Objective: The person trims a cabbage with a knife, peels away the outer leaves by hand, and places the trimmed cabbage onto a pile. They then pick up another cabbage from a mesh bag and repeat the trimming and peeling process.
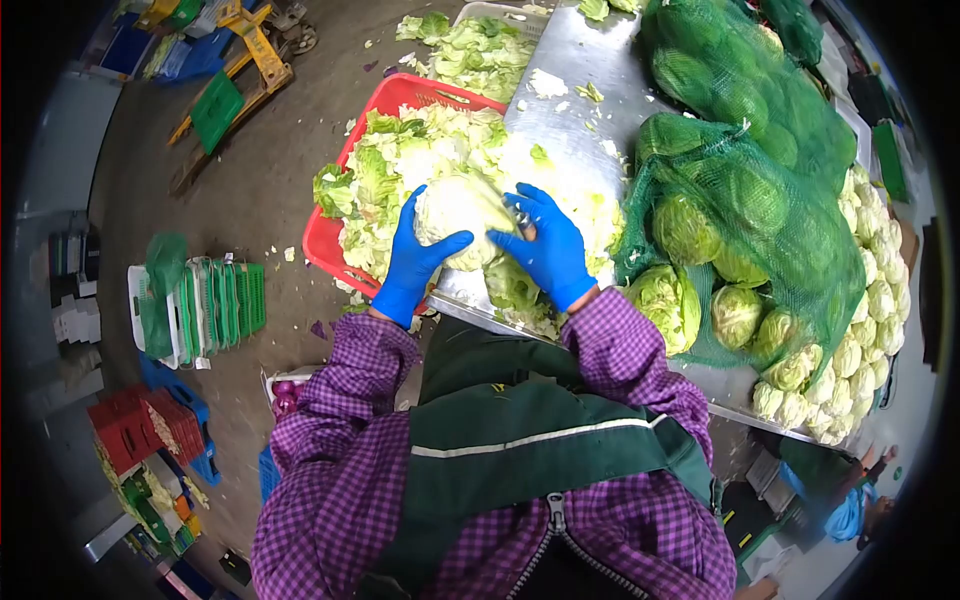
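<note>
Both hands wear blue gloves. My left hand (422, 250) cups the left side of a pale cabbage (458, 208), its thumb lying across the front. On the cabbage's right side is my right hand (545, 240), with a small dark object, too small to identify, between its fingers. Beyond and under the cabbage, a red crate (325, 245) holds a heap of loose leaves (375, 165). More trimmings and a green leaf piece (510, 283) lie on the metal table (570, 110) beside it.
Green net sacks of cabbages (740, 190) fill the table's right side, with stacked pale cabbages (865, 340) beyond. Another leaf-filled crate (505, 15) stands at the top. Green and white crates (215, 300) and a yellow pallet jack (255, 45) are on the floor at left.
</note>
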### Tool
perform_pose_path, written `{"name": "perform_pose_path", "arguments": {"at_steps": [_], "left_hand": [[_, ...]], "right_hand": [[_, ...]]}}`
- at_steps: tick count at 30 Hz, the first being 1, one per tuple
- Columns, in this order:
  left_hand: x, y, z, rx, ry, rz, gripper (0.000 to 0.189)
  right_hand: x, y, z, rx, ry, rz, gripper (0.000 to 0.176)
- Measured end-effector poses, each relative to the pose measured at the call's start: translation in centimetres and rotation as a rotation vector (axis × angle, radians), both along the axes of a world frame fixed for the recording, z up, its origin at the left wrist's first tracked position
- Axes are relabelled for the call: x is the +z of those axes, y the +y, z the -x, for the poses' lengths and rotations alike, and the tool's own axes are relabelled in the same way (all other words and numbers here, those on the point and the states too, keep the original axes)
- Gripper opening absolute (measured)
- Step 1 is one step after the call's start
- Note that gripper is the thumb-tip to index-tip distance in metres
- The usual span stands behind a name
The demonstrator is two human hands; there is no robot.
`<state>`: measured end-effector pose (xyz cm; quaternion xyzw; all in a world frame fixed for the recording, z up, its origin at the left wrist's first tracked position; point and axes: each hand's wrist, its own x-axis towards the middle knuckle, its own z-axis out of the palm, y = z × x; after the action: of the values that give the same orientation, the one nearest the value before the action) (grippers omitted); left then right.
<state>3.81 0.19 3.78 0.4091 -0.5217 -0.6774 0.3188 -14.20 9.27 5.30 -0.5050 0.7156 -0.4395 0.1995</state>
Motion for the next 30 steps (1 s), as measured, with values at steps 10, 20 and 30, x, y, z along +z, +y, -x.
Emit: {"name": "perform_pose_path", "arguments": {"at_steps": [10,20,30], "left_hand": [[1.7,-1.2,-3.1,-0.024,0.202,-0.061,0.097],[1.0,-0.5,-3.2,-0.012,0.133,0.104,0.094],[-2.0,-0.4,-4.5,0.117,0.437,-0.327,0.075]], "right_hand": [[-0.5,0.6,4.8,-0.331,-0.569,-0.261,0.051],[-1.2,-1.9,3.4,-0.168,-0.411,-0.098,0.021],[1.7,-1.1,1.3,-0.053,-0.437,-0.068,0.053]]}}
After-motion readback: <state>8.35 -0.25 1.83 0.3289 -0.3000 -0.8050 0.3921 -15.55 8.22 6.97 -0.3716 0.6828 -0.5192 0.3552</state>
